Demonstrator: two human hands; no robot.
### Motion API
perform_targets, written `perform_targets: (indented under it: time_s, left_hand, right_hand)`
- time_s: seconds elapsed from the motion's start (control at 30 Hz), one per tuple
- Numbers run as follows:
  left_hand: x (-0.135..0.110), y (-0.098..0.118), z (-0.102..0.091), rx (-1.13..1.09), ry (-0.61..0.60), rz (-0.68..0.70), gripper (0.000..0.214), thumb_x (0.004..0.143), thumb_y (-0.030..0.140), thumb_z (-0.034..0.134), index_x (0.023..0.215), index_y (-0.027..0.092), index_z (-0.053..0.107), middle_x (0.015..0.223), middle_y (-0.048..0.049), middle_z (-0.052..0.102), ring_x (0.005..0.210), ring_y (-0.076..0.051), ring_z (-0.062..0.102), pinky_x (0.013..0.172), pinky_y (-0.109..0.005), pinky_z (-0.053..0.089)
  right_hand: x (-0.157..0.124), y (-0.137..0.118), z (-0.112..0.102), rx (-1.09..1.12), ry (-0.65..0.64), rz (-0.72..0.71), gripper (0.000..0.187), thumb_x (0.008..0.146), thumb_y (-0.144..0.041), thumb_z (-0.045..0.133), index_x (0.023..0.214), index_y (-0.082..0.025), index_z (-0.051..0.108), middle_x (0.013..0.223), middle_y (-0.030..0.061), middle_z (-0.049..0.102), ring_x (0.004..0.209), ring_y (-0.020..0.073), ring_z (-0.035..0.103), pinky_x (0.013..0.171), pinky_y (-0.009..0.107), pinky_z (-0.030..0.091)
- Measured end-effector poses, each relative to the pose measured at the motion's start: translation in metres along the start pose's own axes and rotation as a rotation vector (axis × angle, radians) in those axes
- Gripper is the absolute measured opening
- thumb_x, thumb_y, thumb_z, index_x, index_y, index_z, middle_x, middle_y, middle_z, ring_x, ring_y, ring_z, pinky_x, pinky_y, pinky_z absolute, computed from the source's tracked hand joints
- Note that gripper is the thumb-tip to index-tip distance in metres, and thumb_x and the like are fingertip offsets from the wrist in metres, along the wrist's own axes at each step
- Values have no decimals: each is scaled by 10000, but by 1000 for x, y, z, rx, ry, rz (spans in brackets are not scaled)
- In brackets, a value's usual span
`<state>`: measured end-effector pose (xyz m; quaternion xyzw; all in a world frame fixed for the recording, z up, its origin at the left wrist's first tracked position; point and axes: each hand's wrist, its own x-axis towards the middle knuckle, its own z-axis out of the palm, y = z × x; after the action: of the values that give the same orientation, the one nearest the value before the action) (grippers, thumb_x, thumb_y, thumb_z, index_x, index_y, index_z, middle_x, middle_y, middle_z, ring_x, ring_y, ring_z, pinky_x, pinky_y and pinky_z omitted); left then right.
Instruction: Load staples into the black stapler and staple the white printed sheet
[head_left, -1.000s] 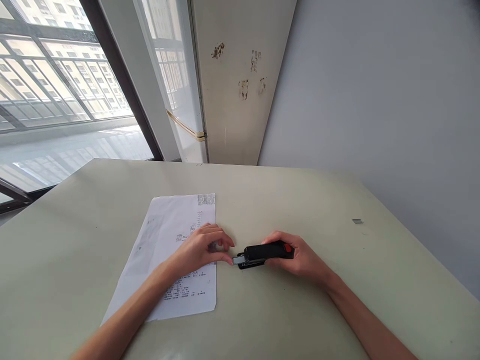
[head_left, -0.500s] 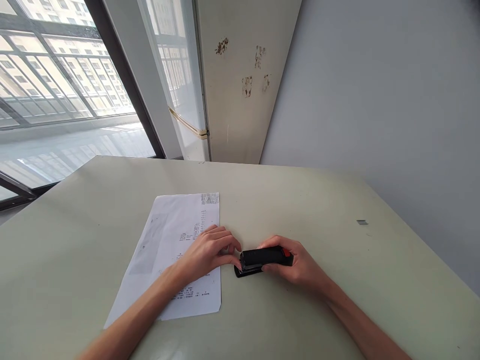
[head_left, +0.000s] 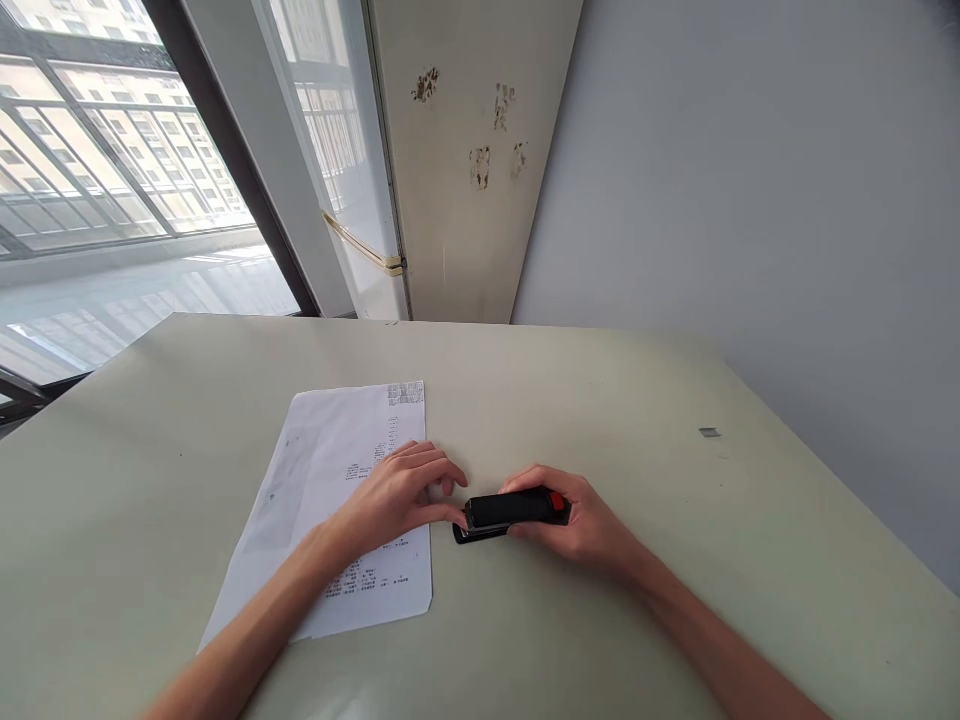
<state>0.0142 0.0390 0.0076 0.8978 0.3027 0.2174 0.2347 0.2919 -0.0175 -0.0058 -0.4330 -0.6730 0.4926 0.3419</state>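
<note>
A black stapler (head_left: 504,509) with a red patch near its rear rests on the table, its front end pointing left. My right hand (head_left: 589,525) is closed around the rear half, fingers on the far side and thumb on the near side. At the stapler's front end, the thumb of my left hand (head_left: 411,492) touches its tip. The left index finger stays apart from the thumb, and the other fingers curl loosely. Printed paper sheets (head_left: 319,450) lie beneath my left hand and forearm, just left of the stapler.
A short grey staple strip (head_left: 709,432) lies on the pale table (head_left: 570,390) at the right. Beyond the far edge stand a fridge (head_left: 465,230) with brown marks and a grey wall (head_left: 712,180). A window (head_left: 112,160) is at the left.
My left index finger has drawn back from the stapler's front, while the thumb remains at it. My right hand keeps its hold. The whole view has shifted slightly.
</note>
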Motion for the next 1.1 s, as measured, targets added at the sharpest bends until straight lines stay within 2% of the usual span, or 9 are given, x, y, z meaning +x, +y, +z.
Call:
perform_targets:
  time_s: [0.1, 0.2, 0.33, 0.47, 0.57, 0.7, 0.87, 0.97, 1.1]
  left_hand:
    - [-4, -13, -14, 97, 89, -22, 370, 931, 583, 707, 1093, 250, 719, 1061, -58, 740, 1034, -243, 661, 915, -381, 514]
    - [-15, -40, -30, 312, 282, -256, 410, 996, 585, 581, 1197, 241, 677, 1295, -100, 684, 1267, -315, 567, 1098, -512, 434]
    - [-33, -76, -51, 482, 314, -633, 649, 1001, 668, 423, 1411, 179, 544, 1547, -179, 515, 1489, -398, 343, 1181, -603, 305]
    - [-44, -90, -67, 494, 270, -824, 864, 888, 779, 487, 1504, 174, 447, 1496, -197, 549, 1485, -437, 333, 1180, -602, 261]
    - [-46, -88, -72, 472, 232, -830, 985, 729, 849, 637, 1466, 211, 498, 1391, -185, 592, 1389, -460, 407, 1150, -611, 275]
    - [-41, -75, -67, 375, 156, -706, 798, 656, 835, 729, 1153, 214, 668, 1194, -149, 662, 1271, -424, 479, 1114, -598, 323]
    - [-35, -50, -56, -3, 34, -563, 535, 840, 733, 658, 1008, 225, 665, 1012, -53, 726, 920, -260, 653, 810, -364, 509]
    - [-39, -37, -50, -181, 9, -558, 451, 933, 664, 605, 1041, 235, 690, 855, -7, 726, 683, -179, 616, 596, -276, 441]
    - [-39, -22, -41, -246, -19, -531, 427, 969, 621, 587, 1026, 224, 733, 777, 1, 711, 595, -137, 543, 528, -251, 367]
  right_hand:
    - [0, 0, -3, -19, 3, 6, 253, 836, -382, 815, 1050, -280, 725, 1074, 34, 771, 937, 227, 701, 801, 340, 551]
    - [-1, 0, -7, -55, 43, 24, 250, 841, -377, 809, 1059, -284, 732, 1030, 19, 759, 898, 209, 679, 779, 322, 533]
    - [0, 0, -12, -101, 105, 47, 234, 859, -401, 790, 1057, -289, 734, 978, 7, 743, 865, 202, 660, 772, 322, 527]
    - [1, 0, -17, -112, 126, 51, 264, 861, -429, 791, 1076, -288, 732, 972, 4, 742, 850, 199, 657, 771, 326, 529]
    - [0, 1, -23, -123, 133, 60, 285, 858, -450, 796, 1081, -285, 733, 989, 9, 741, 880, 207, 662, 807, 336, 532]
    - [-1, 5, -33, -144, 161, 102, 342, 854, -515, 791, 1108, -293, 734, 1014, 13, 738, 902, 219, 652, 833, 351, 533]
    - [-1, 10, -50, -184, 167, 138, 363, 847, -550, 791, 1112, -308, 739, 1014, 11, 733, 897, 220, 636, 820, 346, 521]
    - [-2, 12, -57, -182, 166, 148, 357, 845, -550, 793, 1108, -314, 741, 1024, 12, 734, 904, 224, 635, 816, 346, 516]
    - [-4, 15, -58, -163, 169, 170, 361, 842, -550, 793, 1109, -316, 734, 1017, 12, 730, 892, 223, 638, 802, 344, 521]
